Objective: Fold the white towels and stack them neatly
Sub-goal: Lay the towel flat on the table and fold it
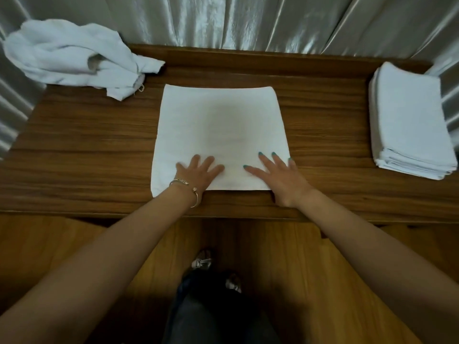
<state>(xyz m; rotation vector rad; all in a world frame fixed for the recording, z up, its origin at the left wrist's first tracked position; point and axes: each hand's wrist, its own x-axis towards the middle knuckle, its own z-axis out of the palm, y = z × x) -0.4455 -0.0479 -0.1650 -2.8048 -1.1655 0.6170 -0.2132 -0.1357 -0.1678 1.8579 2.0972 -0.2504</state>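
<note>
A white towel [219, 125] lies flat in the middle of the wooden table [87, 145], roughly square. My left hand [197, 173] rests palm down on its near left part, fingers spread. My right hand [278, 177] lies flat on its near right corner, fingers spread as well. Neither hand grips the cloth. A heap of crumpled white towels [72, 55] sits at the far left corner. At the right edge stands a neat stack of folded white towels [409, 120].
Shiny grey curtains [248, 21] hang right behind the table. The table's near edge [223, 214] runs just under my wrists. Below it are a wooden floor [310, 269] and my legs and feet.
</note>
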